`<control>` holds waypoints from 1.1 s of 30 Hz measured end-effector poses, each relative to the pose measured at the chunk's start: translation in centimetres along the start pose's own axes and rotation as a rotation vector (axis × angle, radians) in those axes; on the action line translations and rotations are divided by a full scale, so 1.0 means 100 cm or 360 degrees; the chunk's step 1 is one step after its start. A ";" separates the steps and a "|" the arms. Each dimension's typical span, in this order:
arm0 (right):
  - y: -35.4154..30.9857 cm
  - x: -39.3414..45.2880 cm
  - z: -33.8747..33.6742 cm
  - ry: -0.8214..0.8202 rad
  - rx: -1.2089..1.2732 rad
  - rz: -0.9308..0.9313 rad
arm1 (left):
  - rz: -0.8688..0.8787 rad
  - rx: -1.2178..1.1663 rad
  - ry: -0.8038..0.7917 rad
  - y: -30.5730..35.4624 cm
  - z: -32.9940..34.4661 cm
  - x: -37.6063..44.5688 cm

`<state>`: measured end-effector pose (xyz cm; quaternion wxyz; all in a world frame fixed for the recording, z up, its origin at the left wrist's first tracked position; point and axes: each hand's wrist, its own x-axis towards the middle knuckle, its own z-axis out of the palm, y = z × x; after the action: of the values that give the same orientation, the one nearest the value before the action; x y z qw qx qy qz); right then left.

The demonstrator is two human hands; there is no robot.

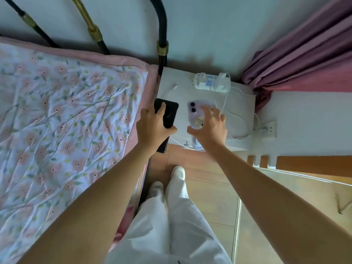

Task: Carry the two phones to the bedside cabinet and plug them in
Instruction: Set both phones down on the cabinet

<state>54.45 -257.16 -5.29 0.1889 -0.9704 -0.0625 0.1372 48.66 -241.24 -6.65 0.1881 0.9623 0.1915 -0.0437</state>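
My left hand (pixel 152 126) grips a black phone (pixel 168 115) over the left edge of the white bedside cabinet (pixel 240 119). My right hand (pixel 209 128) holds a lilac phone (pixel 196 113) in a clear case, back side up, low over the cabinet top. A white power strip (pixel 211 82) with chargers plugged in lies at the back of the cabinet. One white cable end (pixel 172 87) lies loose at the back left. Another cable plug (pixel 185 144) lies at the front edge, below the lilac phone.
A bed with a floral quilt (pixel 66 121) and a black and brass frame (pixel 162 44) flanks the cabinet on the left. Purple curtains (pixel 304 60) hang at the right. A wall socket (pixel 268 129) sits right of the cabinet. My legs and white shoes stand on the wooden floor (pixel 205 187).
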 end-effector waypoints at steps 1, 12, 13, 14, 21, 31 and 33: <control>0.002 0.010 0.009 -0.0016 0.0009 0.0005 | -0.0020 0.0003 -0.0017 -0.001 0.010 0.008; 0.050 0.106 0.108 -0.0097 0.0039 0.0335 | -0.0059 -0.0088 -0.0058 -0.014 0.121 0.107; 0.055 0.114 0.116 -0.0093 0.0041 0.0360 | -0.0059 -0.0088 -0.0055 -0.014 0.130 0.116; 0.059 0.121 0.124 -0.0085 0.0040 0.0379 | -0.0063 -0.0083 -0.0048 -0.014 0.138 0.124; 0.077 0.155 0.157 -0.0002 0.0012 0.0402 | -0.0043 -0.0075 -0.0107 -0.010 0.181 0.157; 0.084 0.175 0.175 0.0126 -0.0008 0.0398 | -0.0105 -0.0105 0.0051 -0.012 0.210 0.161; 0.084 0.177 0.176 0.0116 -0.0025 0.0393 | -0.0106 -0.0117 0.0097 -0.013 0.211 0.163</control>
<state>66.84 -255.70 -28.53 0.1652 -0.9764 0.0634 0.1236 62.94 -242.41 -29.10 0.2160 0.9487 0.2307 -0.0136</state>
